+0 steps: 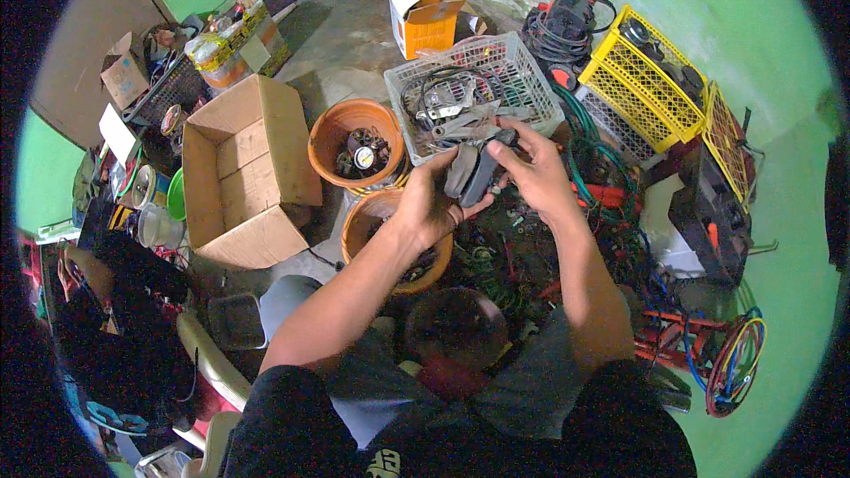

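Note:
Both hands hold a dark grey elongated piece [481, 179] in front of me, its exact kind unclear. My left hand [428, 206] is closed around its lower end from the left, with fingertips showing underneath. From the right, my right hand [534, 170] grips its upper part, thumb on top. A flatter grey-brown piece [460, 170] lies against it on the left hand's side. Just beyond the hands stands a pale grey plastic crate [537, 80] with cables and metal parts. An orange-brown pot [329, 137] of small parts is left of the crate; a second pot [354, 221] sits partly behind my left forearm.
An open cardboard box [204, 186] stands to the left. Tangled wires and loose parts [505, 257] cover the floor below my hands. On the right are a yellow crate [637, 97], a green hose [575, 142] and a coiled cable [739, 363]. An orange box [429, 28] sits at the back.

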Demonstrator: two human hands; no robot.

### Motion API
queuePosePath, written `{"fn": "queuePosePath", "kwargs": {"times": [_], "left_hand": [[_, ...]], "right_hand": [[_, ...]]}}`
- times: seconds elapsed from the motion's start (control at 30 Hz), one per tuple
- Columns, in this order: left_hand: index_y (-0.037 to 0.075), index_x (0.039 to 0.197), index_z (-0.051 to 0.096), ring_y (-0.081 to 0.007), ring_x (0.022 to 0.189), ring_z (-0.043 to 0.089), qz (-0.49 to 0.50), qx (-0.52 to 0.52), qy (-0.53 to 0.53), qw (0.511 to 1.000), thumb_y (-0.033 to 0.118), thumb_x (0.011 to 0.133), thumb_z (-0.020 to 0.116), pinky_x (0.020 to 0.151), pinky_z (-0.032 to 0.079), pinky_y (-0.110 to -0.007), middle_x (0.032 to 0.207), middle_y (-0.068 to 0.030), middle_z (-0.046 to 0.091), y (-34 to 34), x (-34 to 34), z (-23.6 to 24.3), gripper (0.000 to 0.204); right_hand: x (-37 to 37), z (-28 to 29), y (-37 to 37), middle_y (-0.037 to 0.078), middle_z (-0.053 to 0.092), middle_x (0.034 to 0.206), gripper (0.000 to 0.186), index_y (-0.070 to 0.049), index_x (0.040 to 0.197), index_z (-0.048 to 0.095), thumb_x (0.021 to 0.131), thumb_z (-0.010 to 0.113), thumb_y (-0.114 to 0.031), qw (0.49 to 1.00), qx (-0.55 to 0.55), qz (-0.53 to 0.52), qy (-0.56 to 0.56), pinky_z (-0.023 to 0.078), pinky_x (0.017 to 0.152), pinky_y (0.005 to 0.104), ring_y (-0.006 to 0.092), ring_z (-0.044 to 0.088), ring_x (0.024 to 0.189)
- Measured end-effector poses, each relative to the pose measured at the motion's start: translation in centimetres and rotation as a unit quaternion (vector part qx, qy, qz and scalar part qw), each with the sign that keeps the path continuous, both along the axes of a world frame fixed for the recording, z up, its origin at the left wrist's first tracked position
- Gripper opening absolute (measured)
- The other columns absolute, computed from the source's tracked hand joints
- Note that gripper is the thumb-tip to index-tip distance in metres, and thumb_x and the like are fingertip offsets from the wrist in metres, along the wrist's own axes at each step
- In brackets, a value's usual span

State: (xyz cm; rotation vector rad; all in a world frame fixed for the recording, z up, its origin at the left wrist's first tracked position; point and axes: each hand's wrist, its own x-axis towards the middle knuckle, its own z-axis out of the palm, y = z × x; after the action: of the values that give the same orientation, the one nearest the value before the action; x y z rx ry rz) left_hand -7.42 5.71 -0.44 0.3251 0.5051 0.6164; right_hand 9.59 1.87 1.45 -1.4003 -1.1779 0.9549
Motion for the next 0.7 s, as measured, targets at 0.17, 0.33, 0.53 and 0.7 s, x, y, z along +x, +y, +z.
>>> {"fn": "queuePosePath", "kwargs": {"times": [0.17,0.33,0.53,0.7], "left_hand": [[0.007,0.119,0.054,-0.0250,0.103,0.061,0.019,-0.044,-0.006,0.999,0.026,0.102,0.035,0.088,0.056,-0.044,0.114,-0.0114,0.060,0.1,-0.4,-0.4,0.032],[0.005,0.117,0.054,-0.0286,0.101,0.060,0.086,-0.087,-0.020,0.992,0.029,0.103,0.035,0.089,0.056,-0.046,0.109,-0.0149,0.059,1.1,-0.9,-1.1,0.034],[0.004,0.118,0.053,-0.0326,0.103,0.058,0.111,-0.103,-0.045,0.987,0.030,0.104,0.035,0.095,0.053,-0.049,0.110,-0.0184,0.059,2.6,-1.5,-2.3,0.035],[0.003,0.117,0.054,-0.0346,0.104,0.060,0.128,-0.089,-0.041,0.987,0.027,0.102,0.033,0.097,0.053,-0.050,0.111,-0.0198,0.059,3.5,-1.9,-2.7,0.035]], "right_hand": [[0.2,0.7,0.4,0.006,0.064,0.086,0.023,0.000,0.109,0.063,0.090,0.068,-0.012,0.999,-0.010,-0.020,0.025,0.047,0.057,0.0241,0.0105,0.058,0.066],[1.5,-0.2,1.9,0.008,0.062,0.096,0.030,-0.001,0.110,0.062,0.091,0.068,-0.023,0.972,0.049,-0.112,0.203,0.054,0.062,0.0307,0.0165,0.062,0.075],[3.9,-3.9,5.5,0.010,0.064,0.094,0.026,-0.001,0.109,0.057,0.093,0.064,-0.020,0.932,-0.002,-0.212,0.295,0.056,0.070,0.0324,0.0219,0.066,0.082],[4.5,-9.1,9.5,0.013,0.065,0.100,0.027,0.001,0.113,0.055,0.093,0.064,-0.016,0.896,-0.066,-0.254,0.359,0.061,0.077,0.0358,0.0257,0.068,0.089]]}}
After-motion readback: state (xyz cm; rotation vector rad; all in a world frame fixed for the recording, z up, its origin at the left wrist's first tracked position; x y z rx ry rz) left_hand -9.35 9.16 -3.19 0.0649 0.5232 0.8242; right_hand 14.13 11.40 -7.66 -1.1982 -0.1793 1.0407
